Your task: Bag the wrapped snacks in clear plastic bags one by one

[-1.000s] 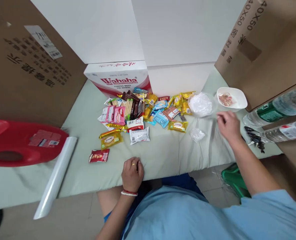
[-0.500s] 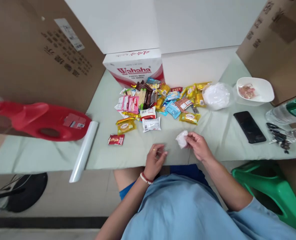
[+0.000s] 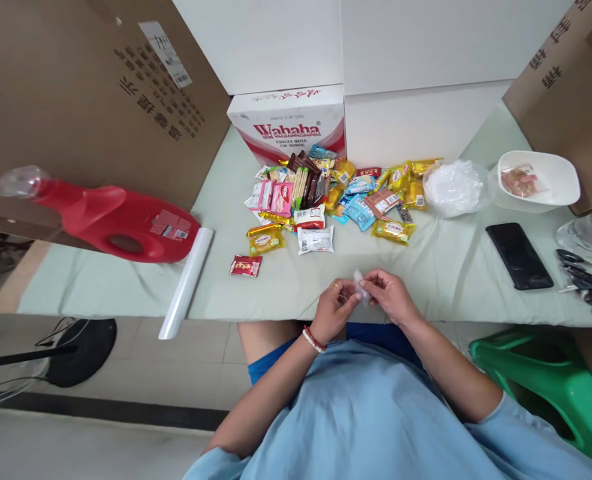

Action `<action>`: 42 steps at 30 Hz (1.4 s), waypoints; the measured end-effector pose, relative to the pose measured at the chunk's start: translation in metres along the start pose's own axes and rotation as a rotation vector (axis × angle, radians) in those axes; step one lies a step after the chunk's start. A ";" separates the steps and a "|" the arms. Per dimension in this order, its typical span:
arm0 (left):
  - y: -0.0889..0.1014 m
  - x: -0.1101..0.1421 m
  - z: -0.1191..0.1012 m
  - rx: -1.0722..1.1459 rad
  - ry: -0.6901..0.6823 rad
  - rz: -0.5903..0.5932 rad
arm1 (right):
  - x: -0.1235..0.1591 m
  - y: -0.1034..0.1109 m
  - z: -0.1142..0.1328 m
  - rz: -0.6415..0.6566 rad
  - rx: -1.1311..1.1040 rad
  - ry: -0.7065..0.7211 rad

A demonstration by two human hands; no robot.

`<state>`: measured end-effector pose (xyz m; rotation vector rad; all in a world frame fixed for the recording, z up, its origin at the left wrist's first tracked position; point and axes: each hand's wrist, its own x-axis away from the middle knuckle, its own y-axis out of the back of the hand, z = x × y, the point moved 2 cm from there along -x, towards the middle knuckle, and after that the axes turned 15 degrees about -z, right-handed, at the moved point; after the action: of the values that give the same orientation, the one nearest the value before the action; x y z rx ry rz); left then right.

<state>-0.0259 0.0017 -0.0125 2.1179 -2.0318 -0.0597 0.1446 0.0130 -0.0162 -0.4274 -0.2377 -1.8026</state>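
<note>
A small, crumpled piece of whitish see-through plastic point(image 3: 360, 281) is pinched between my two hands over the front of the table. My left hand point(image 3: 333, 311) grips its left side with thumb and fingertips. From the right, my right hand point(image 3: 392, 297) pinches the same piece, its fingers closed. Beyond the hands lies a pile of wrapped snacks point(image 3: 317, 190). A white packet point(image 3: 316, 240) and a yellow packet point(image 3: 393, 231) are at its near side, and a small red packet point(image 3: 246, 265) lies apart on the left.
A red jug point(image 3: 126, 223) and a white roll point(image 3: 186, 283) lie left. At right are a bundle of white plastic point(image 3: 453, 189), a white bowl point(image 3: 559, 183), a phone point(image 3: 519, 255) and keys point(image 3: 583, 277). A Wahaha box point(image 3: 289, 123) stands behind.
My left hand has moved right and up to the plastic and now grips it too. The plastic looks more squeezed together. The whole view has shifted slightly.
</note>
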 end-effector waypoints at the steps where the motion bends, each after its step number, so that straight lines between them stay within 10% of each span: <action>1: -0.003 -0.001 0.001 0.033 0.051 0.007 | 0.002 -0.003 0.000 0.028 0.007 0.015; 7: 0.006 -0.009 0.011 0.330 0.285 -0.094 | -0.006 0.009 0.005 -0.014 -0.083 -0.008; 13: 0.006 -0.009 0.012 0.310 0.313 -0.099 | 0.000 -0.001 0.004 0.288 0.092 0.114; 27: 0.018 -0.004 0.013 0.511 0.411 -0.067 | -0.015 0.029 0.008 0.085 -0.254 -0.171; 34: 0.027 -0.003 -0.002 0.005 -0.045 -0.394 | -0.008 0.026 0.007 0.168 0.063 0.173; 42: 0.021 -0.019 0.004 -0.128 0.003 -0.208 | -0.003 0.035 0.041 0.226 0.411 0.510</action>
<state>-0.0481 0.0196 -0.0149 2.2371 -1.7484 -0.2115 0.1853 0.0220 0.0174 0.2874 -0.1850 -1.5307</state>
